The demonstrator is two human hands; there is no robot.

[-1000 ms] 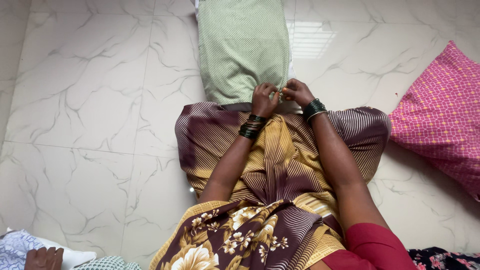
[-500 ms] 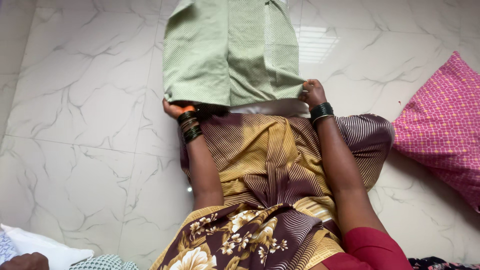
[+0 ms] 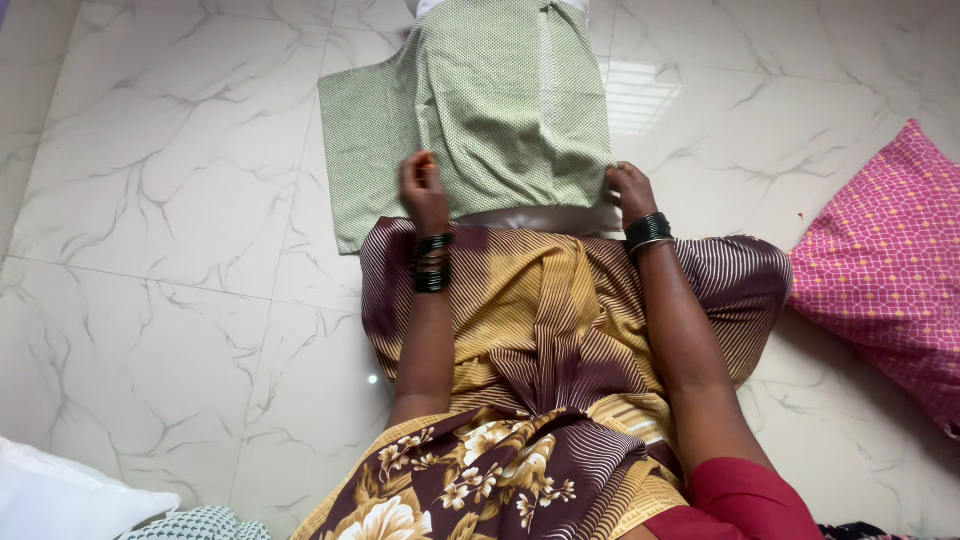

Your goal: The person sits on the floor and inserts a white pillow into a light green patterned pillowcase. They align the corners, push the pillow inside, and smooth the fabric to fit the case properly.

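A green cover (image 3: 500, 110) of finely dotted cloth lies on the white marble floor (image 3: 170, 200), stretched out ahead of both hands, with a white pillow (image 3: 500, 6) just showing at its far end near the top edge of the view. The cover's near hem reaches the person's lap, and a looser flap of it spreads flat on the floor beyond and outward of the left hand.

The left hand (image 3: 424, 192) rests palm down on the cover close to its near hem, fingers loosely together and pressing the cloth flat; it does not appear to pinch or clasp anything. The right hand (image 3: 630, 190) sits at the cover's near right corner, its fingers closed on the hem, so it holds the cloth at that edge. Dark bangles (image 3: 432, 264) ring the left wrist, and a matching stack circles the right wrist.

Behind the hands, toward the person, a striped maroon and mustard sari (image 3: 560, 320) covers the lap, with a floral fold nearer the body and a red sleeve (image 3: 750, 495) on the right arm.

Well off to the outer side of the right hand lies a pink patterned pillow (image 3: 885, 260) on the floor. Far back from the left hand, at the lower corner of the view, a white pillow corner (image 3: 60, 495) and a bit of pale patterned cloth (image 3: 200, 525) show.
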